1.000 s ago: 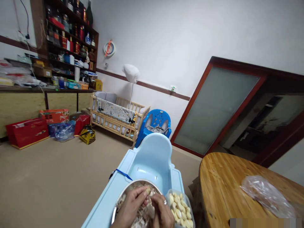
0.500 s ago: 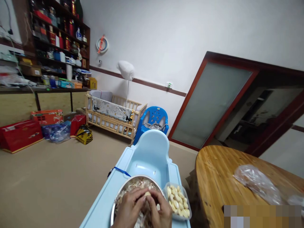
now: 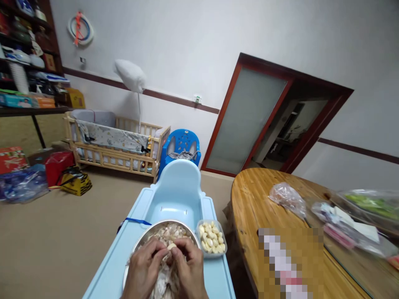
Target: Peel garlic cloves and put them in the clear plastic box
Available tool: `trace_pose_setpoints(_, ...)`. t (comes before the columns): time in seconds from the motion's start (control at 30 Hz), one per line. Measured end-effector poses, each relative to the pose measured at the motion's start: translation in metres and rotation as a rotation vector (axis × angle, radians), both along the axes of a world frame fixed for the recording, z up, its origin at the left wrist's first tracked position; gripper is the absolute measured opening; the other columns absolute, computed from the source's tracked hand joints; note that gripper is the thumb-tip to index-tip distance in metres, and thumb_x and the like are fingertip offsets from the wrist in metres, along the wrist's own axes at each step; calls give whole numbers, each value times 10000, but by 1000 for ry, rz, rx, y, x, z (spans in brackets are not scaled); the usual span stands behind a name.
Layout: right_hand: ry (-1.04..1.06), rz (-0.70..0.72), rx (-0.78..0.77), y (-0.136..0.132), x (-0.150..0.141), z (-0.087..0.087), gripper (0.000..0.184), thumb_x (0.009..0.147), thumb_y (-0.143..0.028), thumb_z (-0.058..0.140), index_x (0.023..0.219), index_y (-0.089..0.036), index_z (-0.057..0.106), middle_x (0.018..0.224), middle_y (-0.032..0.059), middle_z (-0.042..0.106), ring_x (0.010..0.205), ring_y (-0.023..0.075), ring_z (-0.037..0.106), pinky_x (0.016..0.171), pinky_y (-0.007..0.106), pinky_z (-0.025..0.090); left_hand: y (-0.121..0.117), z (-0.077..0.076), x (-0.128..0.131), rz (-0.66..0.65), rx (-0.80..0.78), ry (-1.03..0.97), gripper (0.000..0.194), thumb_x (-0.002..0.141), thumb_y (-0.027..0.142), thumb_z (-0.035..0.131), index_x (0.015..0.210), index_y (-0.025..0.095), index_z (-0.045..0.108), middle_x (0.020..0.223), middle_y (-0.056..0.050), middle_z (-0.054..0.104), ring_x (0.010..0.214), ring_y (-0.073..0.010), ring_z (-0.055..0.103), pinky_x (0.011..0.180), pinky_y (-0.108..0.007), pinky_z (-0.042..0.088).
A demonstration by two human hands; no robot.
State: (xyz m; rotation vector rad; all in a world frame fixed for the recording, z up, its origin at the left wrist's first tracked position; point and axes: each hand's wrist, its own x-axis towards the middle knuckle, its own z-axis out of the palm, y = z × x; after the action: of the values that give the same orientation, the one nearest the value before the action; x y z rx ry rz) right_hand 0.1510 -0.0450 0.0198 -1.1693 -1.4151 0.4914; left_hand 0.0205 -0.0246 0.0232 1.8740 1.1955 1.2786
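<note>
My left hand (image 3: 144, 269) and my right hand (image 3: 188, 270) meet over a metal bowl (image 3: 145, 238) full of garlic skins and cloves. Together their fingertips pinch one pale garlic clove (image 3: 171, 246). A small clear plastic container (image 3: 212, 240) of peeled cloves stands just right of the bowl. Both rest on the tray of a light blue child's chair (image 3: 177, 195).
A round wooden table (image 3: 258, 207) with plastic bags (image 3: 287, 198) stands at the right. A wooden crib (image 3: 115, 145) and a blue plastic chair (image 3: 181, 145) are against the far wall. Red bags and boxes (image 3: 59, 164) lie on the floor at left, below shelves.
The view has swung right and tipped down, bringing more of the wooden table into sight. Both hands stay pinched on a clove over the bowl.
</note>
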Motion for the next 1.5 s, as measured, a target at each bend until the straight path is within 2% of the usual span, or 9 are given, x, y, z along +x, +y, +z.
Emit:
trace_pose_setpoints(0.27, 221, 108, -184, -1, 0, -2, 118, 772, -273, 593, 782, -178, 663, 710, 10, 659, 650, 151, 614, 590, 236, 495, -1, -4, -2, -18, 15, -4, 252, 820, 311, 495, 606, 202, 571, 581, -1, 630, 552, -170, 605, 532, -221, 463)
trace_pose_setpoints(0.57, 528, 213, -300, 4, -5, -2, 150, 720, -328, 653, 743, -180, 649, 555, -41, 571, 470, 94, 514, 494, 201, 426, -2, 2, -3, -95, -32, -24, 253, 816, 287, 501, 594, 195, 583, 583, -2, 633, 553, -163, 603, 528, -212, 459)
trace_pose_setpoints(0.67, 418, 191, -288, 4, -4, 0, 183, 756, -355, 611, 769, -183, 671, 566, -25, 591, 489, 112, 536, 506, 213, 440, -1, 0, -5, -120, -49, -21, 253, 825, 303, 493, 618, 194, 590, 605, -1, 642, 578, -165, 609, 546, -213, 461)
trace_pose_setpoints(0.8, 98, 109, -201, 2, -1, 2, 219, 826, -330, 522, 901, -214, 693, 808, 39, 692, 753, 181, 624, 700, 274, 478, 0, -4, -6, -136, -57, 22, 261, 845, 322, 465, 648, 194, 577, 634, -7, 642, 609, -170, 612, 563, -219, 463)
trace_pose_setpoints(0.9, 29, 139, -197, 3, 0, 2, 248, 819, -346, 536, 981, -220, 676, 894, 50, 698, 829, 196, 623, 765, 294, 469, 0, -6, -7, -166, -49, 58, 262, 864, 312, 435, 672, 195, 569, 667, -12, 640, 637, -170, 610, 586, -226, 463)
trace_pose_setpoints(1.03, 189, 219, -270, 7, 3, 2, 289, 763, -417, 609, 908, -180, 690, 816, 43, 685, 758, 169, 605, 702, 256, 463, 0, -6, -5, -198, -30, 96, 243, 874, 291, 421, 702, 198, 567, 694, -14, 636, 663, -172, 610, 614, -238, 459)
trace_pose_setpoints(1.2, 524, 312, -461, 9, 6, 2, 353, 690, -462, 682, 845, -145, 671, 534, -38, 571, 423, 46, 444, 435, 157, 348, -1, -1, 1, -233, -22, 104, 260, 885, 257, 396, 670, 196, 529, 662, -10, 620, 634, -162, 607, 598, -237, 448)
trace_pose_setpoints(1.37, 697, 387, -527, 8, 7, 0, 368, 681, -430, 711, 884, -128, 657, 478, -49, 549, 400, 33, 429, 415, 142, 300, -1, -2, 7, -221, -6, 99, 266, 886, 234, 398, 651, 194, 517, 646, -9, 617, 616, -153, 605, 591, -235, 437)
trace_pose_setpoints(1.5, 736, 454, -540, 6, 12, 1, 356, 695, -409, 709, 898, -121, 657, 477, -42, 563, 404, 35, 445, 432, 148, 301, -3, -2, 10, -193, 18, 93, 257, 883, 220, 405, 650, 195, 512, 644, -8, 611, 616, -150, 603, 593, -239, 435)
